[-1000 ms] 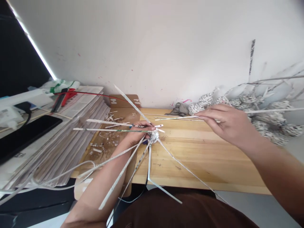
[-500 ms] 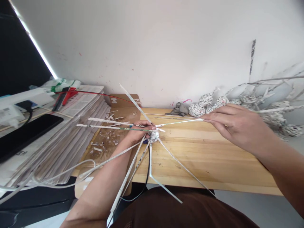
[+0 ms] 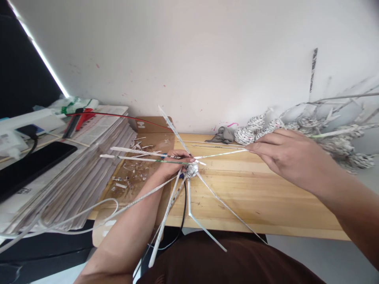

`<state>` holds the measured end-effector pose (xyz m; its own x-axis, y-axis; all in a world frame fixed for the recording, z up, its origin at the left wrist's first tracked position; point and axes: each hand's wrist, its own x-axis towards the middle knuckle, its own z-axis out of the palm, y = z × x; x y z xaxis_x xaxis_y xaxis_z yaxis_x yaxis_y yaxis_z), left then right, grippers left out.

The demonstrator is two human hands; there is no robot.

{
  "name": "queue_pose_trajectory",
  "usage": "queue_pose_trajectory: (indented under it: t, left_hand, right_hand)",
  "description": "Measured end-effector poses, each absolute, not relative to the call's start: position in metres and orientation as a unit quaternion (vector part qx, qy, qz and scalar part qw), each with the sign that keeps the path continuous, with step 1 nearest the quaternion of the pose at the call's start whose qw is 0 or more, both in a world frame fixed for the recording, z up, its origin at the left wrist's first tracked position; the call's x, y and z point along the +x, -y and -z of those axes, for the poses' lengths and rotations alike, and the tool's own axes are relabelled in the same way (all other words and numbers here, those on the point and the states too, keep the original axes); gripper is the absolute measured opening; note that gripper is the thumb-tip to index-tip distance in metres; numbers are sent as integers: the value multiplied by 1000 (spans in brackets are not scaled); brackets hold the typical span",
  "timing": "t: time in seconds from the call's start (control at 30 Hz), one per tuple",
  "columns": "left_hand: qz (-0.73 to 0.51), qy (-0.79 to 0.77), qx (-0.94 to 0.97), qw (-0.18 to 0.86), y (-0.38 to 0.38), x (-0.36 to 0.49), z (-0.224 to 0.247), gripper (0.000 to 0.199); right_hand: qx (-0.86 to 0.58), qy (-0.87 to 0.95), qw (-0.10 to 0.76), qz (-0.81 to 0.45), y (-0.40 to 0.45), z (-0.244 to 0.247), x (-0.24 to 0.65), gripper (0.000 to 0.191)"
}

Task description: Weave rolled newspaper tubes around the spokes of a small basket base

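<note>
A small ball woven from rolled newspaper, the woven paper piece [image 3: 192, 170], sits in the fingers of my left hand [image 3: 177, 159], which is closed on its upper left side. Several long paper strips fan out from it to the left, upward and toward my lap. My right hand [image 3: 276, 152] pinches one thin paper strip [image 3: 223, 153] between thumb and fingers. That strip runs fairly straight from the woven piece to my right fingertips. Part of the piece is hidden behind my left fingers.
Stacked newspapers [image 3: 109, 140] stand at left, with a black phone [image 3: 38, 165] on top. Paper scraps lie on brown cardboard [image 3: 130, 173]. Finished woven paper pieces [image 3: 251, 130] and a grey lump [image 3: 222, 135] line the wall side of the wooden table [image 3: 251, 193]. A white cable [image 3: 74, 217] loops at lower left.
My right hand has moved slightly left along the strip, toward the woven piece. The upright strip and a strip hanging toward my lap have shifted right. My left hand keeps its hold.
</note>
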<state>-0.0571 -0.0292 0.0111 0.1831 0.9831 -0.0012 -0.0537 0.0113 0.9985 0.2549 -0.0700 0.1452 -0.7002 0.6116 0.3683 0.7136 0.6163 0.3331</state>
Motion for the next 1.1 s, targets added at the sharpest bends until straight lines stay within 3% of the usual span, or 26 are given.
queue_pose_trajectory:
  t: [0.23, 0.73, 1.1]
  left_hand:
    - [-473, -433, 530, 555, 29, -56, -10, 31]
    - [-449, -429, 612, 490, 36, -50, -13, 30]
    - [-459, -417, 628, 470, 37, -47, -16, 26]
  right_hand:
    - [-374, 891, 111, 232, 70, -136, 244, 23]
    - [-369, 909, 33, 191, 70, -114, 193, 16]
    - [-427, 895, 25, 128, 71, -106, 180, 21]
